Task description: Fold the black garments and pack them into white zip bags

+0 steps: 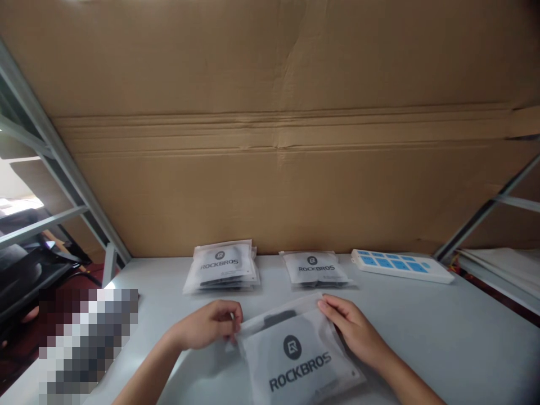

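A frosted zip bag [297, 354] printed ROCKBROS, with something dark inside, is held over the near part of the table, slightly tilted. My left hand [213, 325] pinches its upper left corner. At the upper right corner, my right hand [352, 326] grips the edge between thumb and fingers. Beyond my hands, a small stack of similar ROCKBROS bags [223, 265] lies at the back left. Another ROCKBROS bag [316, 269] rests to the right of that stack.
A white power strip [403, 266] with blue sockets lies at the back right of the pale table [422, 326]. A cardboard sheet [274, 191] stands behind, with metal frame bars [63, 152] at the left. A pixelated patch covers the lower left.
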Demonstrator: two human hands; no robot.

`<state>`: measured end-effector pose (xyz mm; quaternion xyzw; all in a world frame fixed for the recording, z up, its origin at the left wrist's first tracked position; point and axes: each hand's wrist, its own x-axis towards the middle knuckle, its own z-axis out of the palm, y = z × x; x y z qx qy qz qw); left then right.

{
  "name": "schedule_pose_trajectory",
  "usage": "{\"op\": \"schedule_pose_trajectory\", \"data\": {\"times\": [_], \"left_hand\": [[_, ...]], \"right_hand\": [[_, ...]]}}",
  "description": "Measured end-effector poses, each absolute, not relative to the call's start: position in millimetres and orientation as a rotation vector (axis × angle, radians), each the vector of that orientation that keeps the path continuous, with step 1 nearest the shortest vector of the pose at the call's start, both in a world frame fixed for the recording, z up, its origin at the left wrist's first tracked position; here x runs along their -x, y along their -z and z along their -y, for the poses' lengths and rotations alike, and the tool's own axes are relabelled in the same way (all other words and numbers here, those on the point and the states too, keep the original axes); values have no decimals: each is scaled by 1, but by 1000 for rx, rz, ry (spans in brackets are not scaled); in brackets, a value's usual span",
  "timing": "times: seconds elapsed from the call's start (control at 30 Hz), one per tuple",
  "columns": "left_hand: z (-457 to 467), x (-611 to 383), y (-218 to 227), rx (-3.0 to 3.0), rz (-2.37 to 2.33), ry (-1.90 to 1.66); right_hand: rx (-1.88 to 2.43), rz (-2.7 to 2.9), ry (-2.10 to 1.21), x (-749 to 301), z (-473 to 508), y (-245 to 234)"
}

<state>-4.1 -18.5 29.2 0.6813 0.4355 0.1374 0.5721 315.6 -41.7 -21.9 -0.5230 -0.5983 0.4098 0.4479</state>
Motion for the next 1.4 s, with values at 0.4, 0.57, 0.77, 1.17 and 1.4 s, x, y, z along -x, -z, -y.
{"op": "schedule_pose_trajectory", "data": {"times": [0.4, 0.57, 0.77, 1.17, 1.4], "left_hand": [[27, -21, -4, -1447, -1006, -494], [24, -22, -4, -1366, -1031, -799], [23, -27, -2, -1371, -1033, -856], [33, -33, 13, -1677, -1051, -632], [37, -35, 8, -1856, -1137, -616]], "right_hand": [[1335, 1344, -1224, -316, 48, 21], [1098, 1357, -1738, -314, 54, 16], [1146, 1035, -1568, -310, 45, 18], [1238, 830, -1099, -365, -18, 27], [1447, 884, -845, -374, -26, 48]]}}
